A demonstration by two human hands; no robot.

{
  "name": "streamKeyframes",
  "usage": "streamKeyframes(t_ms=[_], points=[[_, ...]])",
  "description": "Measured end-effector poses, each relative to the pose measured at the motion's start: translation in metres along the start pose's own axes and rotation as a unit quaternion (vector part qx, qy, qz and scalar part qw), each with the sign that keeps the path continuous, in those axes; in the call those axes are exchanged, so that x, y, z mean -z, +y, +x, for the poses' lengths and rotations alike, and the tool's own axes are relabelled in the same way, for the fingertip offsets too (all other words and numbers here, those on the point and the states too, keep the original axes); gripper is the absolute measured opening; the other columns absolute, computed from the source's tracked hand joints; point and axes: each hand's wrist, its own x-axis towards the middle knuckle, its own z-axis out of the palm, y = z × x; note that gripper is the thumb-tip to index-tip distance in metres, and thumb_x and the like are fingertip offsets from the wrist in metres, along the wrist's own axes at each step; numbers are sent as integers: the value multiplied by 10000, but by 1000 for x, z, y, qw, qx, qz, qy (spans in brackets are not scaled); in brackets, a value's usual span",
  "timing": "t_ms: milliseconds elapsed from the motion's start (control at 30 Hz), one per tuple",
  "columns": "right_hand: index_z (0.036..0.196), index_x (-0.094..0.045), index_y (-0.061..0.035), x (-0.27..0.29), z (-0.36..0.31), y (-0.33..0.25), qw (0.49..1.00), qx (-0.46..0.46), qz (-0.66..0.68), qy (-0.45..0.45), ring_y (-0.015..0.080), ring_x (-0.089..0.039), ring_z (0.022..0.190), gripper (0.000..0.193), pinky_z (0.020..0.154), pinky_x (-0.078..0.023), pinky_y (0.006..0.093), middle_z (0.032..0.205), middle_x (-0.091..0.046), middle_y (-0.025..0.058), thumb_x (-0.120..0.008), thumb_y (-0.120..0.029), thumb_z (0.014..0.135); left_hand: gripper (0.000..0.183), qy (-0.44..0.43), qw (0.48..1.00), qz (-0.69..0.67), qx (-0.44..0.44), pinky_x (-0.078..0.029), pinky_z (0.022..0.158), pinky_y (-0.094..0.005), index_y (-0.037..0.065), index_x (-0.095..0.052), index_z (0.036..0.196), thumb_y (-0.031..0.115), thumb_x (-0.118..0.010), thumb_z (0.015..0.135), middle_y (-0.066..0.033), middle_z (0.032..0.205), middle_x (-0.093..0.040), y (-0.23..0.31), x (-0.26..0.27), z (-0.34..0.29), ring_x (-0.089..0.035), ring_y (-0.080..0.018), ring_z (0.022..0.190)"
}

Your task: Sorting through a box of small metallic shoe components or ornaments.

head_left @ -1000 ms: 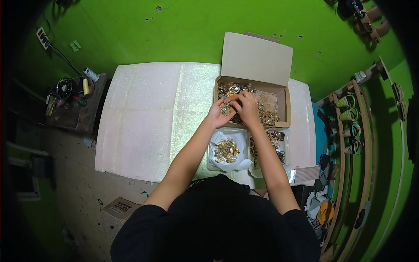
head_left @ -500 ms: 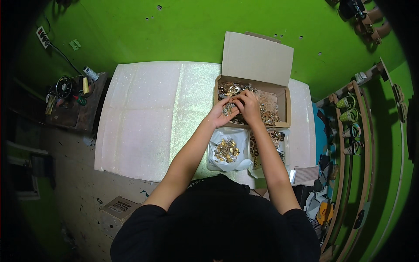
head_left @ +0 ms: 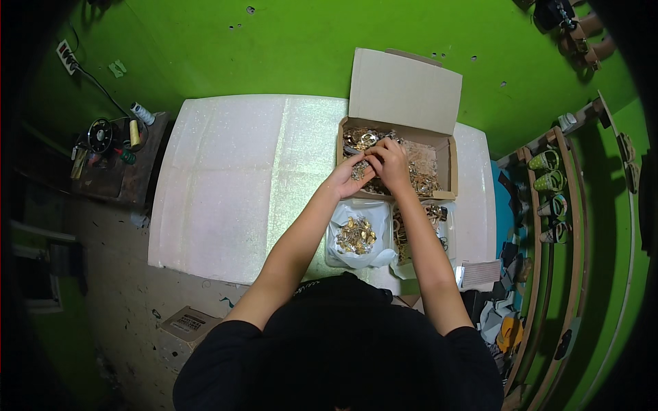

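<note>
Uneven indoor light, fisheye view

Light: moderate, brightest across the pale table (head_left: 219,185); a shimmering streak of glare runs from far to near down its middle. Far wall (head_left: 295,55): well lit, fading toward the sides. Floor (head_left: 116,274), near left: dim. Right wall (head_left: 606,274): dark shadow bands. Black shirt (head_left: 343,342): detail lost. Distortion: table edges bowed, corners black. Small metal pieces (head_left: 356,236): soft, poorly resolved.

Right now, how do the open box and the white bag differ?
The open box is brown cardboard; the white bag is crumpled plastic. The box is larger, the bag smaller. The box has a raised lid; the bag has none. Both hold small metallic pieces.
</note>
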Motion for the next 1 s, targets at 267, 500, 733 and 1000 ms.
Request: streamKeyframes(t_ms=[267, 500, 733, 1000], points=[[707, -596, -94, -2, -1, -2, 1000, 8, -21, 5, 211, -494, 729, 111, 643, -350, 325, 728, -506, 28, -653, -137, 623, 233, 16, 1000, 7, 1, -504, 740, -300, 23, -468, 999, 202, -476, 850, -105, 890, -513, 0, -1, 0, -540, -193, 828], [712, -596, -92, -2, -2, -1, 1000, 20, -16, 8, 212, -491, 723, 112, 648, -357, 328, 723, -500, 29, -649, -142, 628, 237, 24, 1000, 8, -11, -502, 747, -297, 35, -474, 1004, 213, -484, 848, -97, 898, -511, -1, -1, 1, -537, -186, 829], [724, -585, -81, 0, -1, -6, 999, 16, -34, 2, 212, -491, 741, 119, 672, -346, 330, 730, -503, 34, -641, -153, 647, 238, 23, 999, 17, -22, -502, 743, -292, 39, -481, 1002, 226, -471, 855, -90, 900, -529, -1, 0, 2, -553, -180, 815], [749, -574, -69, -5, -5, 0, 999, -38, -19, 4, 231, -497, 769, 116, 688, -345, 341, 760, -505, 49, -619, -146, 674, 237, -3, 1000, 3, -8, -500, 751, -287, 41, -485, 1003, 225, -473, 855, -91, 908, -539, 0, -5, -1, -558, -178, 832]])
